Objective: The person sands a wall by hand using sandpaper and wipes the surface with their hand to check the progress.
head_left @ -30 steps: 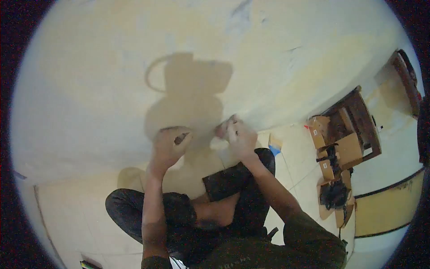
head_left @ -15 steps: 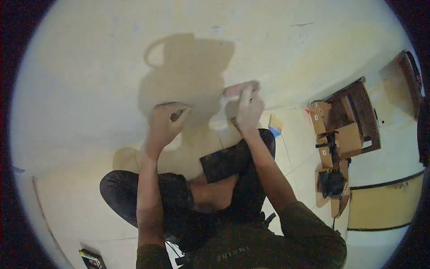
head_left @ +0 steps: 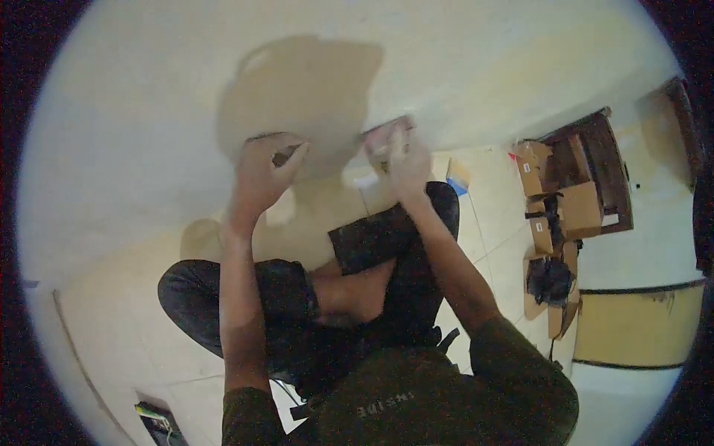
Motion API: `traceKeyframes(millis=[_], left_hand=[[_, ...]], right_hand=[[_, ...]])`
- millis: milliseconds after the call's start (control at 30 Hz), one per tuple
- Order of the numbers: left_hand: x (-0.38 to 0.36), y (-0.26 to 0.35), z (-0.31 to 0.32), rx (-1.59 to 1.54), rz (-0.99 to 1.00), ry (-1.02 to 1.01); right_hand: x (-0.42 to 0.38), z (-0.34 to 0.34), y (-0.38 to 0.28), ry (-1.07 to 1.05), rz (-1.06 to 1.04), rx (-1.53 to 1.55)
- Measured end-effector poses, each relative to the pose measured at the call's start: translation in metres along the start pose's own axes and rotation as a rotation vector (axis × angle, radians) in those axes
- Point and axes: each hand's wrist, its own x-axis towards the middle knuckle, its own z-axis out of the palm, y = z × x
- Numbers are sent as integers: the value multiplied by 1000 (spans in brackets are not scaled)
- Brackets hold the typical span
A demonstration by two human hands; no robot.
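In the head view my right hand (head_left: 409,163) is closed on a pinkish flat pad (head_left: 381,138), blurred by motion, right at the pale wall (head_left: 446,67). To its left, my left hand (head_left: 264,175) is curled in front of the same wall, thumb and fingertips meeting around a dark gap. A thin dark edge shows along the top of its fingers; I cannot tell what it holds. My shadow falls on the wall behind and above both hands.
My crossed legs (head_left: 379,245) rest on the tiled floor (head_left: 491,223). A blue and yellow item (head_left: 457,178) lies beyond my right knee. Opened cardboard boxes (head_left: 580,209) with black material stand by a dark wooden door (head_left: 613,167). A dark packet (head_left: 158,422) lies at lower left.
Both hands have moved upward and slightly left in view, the right one still with the pink pad. The whole scene has shifted slightly upward too.
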Motion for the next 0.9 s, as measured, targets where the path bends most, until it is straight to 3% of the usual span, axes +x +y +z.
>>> traceKeyframes(millis=[33, 133, 233, 300, 400, 500, 600, 633, 733, 833, 900], left_hand=[[-2, -4, 0, 4, 3, 14], [-5, -5, 1, 30, -17, 34], [0, 6, -6, -34, -92, -53], [-6, 2, 0, 27, -17, 17], [-1, -8, 2, 29, 35, 22], [-6, -6, 2, 5, -11, 14], [-2, -2, -2, 7, -16, 19], [-4, -5, -2, 10, -13, 4], [-8, -13, 2, 23, 2, 37], [-6, -12, -1, -45, -24, -17], [-4, -6, -2, 9, -22, -32]], right_hand=[[5, -7, -23, 26, 103, 191], [25, -3, -44, 165, -61, 251], [17, 19, 1, 137, -197, -35], [4, 14, -7, 76, -192, -177], [9, -12, -48, 75, -118, 188], [32, -11, -56, 191, -200, 161], [13, 10, -14, 25, -290, -347], [-2, 14, -5, 18, -452, -293], [-3, 4, -27, 48, -120, -117], [28, -9, -52, 152, -106, 41], [26, -10, -39, 87, -182, -228]])
